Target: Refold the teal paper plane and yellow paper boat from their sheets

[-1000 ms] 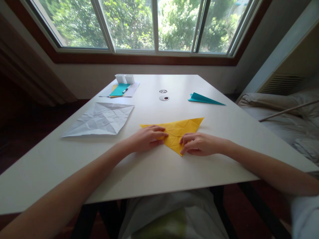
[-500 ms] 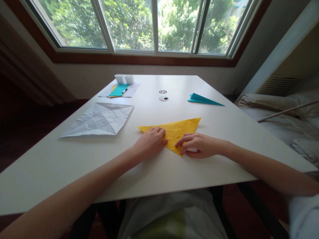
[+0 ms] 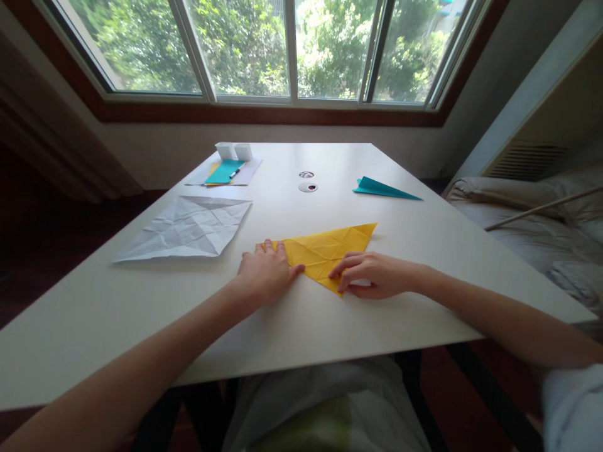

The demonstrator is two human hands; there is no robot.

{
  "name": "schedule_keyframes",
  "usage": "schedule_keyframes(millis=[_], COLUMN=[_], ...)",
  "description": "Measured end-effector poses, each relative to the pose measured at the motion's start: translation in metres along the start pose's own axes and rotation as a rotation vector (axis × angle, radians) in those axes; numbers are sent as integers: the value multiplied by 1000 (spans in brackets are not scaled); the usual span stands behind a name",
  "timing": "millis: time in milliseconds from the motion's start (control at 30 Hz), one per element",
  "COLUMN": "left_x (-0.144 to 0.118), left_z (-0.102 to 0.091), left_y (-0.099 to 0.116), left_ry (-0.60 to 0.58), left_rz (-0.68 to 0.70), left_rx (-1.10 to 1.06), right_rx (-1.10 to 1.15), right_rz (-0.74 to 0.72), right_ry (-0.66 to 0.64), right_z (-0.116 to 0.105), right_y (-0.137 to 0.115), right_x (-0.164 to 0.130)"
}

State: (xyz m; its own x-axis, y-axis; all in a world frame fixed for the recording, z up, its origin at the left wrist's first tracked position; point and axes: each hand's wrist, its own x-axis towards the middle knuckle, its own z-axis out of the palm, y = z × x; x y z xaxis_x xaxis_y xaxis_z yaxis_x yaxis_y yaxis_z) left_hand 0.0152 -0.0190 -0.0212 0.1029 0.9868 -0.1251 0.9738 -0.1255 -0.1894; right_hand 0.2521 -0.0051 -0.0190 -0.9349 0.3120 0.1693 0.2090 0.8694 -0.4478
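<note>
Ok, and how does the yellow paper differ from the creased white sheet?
Shape: the yellow paper shows a roughly triangular outline, while the white sheet has a four-sided one.
Size: the yellow paper looks smaller than the white sheet.
Place: the yellow paper lies near the middle of the table, the white sheet farther left.
Both show crease lines across their surfaces.

Creased yellow paper (image 3: 325, 248), folded triangular, flat
</note>
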Motion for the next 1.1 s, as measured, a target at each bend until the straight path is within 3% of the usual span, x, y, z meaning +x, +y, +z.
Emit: schedule_keyframes(millis=[267, 433, 700, 900, 1100], left_x=[0, -3, -4, -2, 0], left_z=[1, -3, 0, 3, 4], left_y=[-4, -5, -6, -5, -5], left_ry=[34, 43, 93, 104, 81], left_rz=[51, 80, 82, 85, 70], left_rx=[22, 15, 33, 33, 48], right_rx=[-139, -329, -312, -230, -204], right_rz=[215, 188, 272, 443, 619], right_ry=[57, 83, 15, -95, -112], right_z=[3, 10, 23, 19, 7], right_y=[-12, 5, 26, 29, 36], right_x=[18, 41, 76, 63, 32])
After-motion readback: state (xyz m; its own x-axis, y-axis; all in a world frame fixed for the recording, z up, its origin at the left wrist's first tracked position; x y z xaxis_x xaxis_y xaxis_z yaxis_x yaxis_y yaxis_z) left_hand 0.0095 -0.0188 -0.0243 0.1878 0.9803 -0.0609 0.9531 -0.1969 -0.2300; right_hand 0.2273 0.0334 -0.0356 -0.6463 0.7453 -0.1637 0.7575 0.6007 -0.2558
